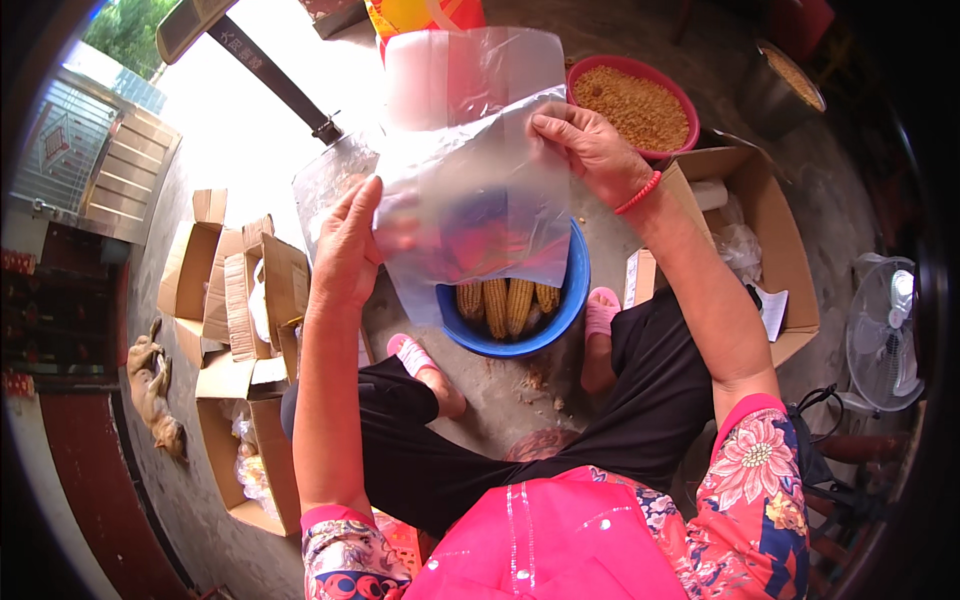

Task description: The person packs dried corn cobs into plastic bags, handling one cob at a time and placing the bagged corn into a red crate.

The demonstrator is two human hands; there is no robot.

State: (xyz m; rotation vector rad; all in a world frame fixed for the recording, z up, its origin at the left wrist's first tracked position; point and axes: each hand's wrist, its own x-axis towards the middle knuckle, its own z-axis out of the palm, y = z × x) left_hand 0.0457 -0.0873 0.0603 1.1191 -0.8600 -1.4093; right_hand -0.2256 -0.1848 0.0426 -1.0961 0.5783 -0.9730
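Note:
A clear plastic bag (470, 190) is stretched between my two hands above a blue tub (515, 347). My left hand (345, 245) pinches the bag's left side, the thumb in front. At its upper right edge my right hand (595, 155), below which a red beaded bracelet circles the wrist, grips the plastic between thumb and fingers. Corn cobs (508, 305) stand in the tub, partly seen through and below the film. Beyond the right hand, a pink basin (688, 105) holds loose corn kernels (630, 100).
Opened cardboard boxes (280, 440) stand at left, another large box (795, 250) at right. A scale post (270, 75) rises at upper left. A dog (152, 390) lies at far left. A fan (880, 335) and a metal bucket of kernels (770, 100) are at right.

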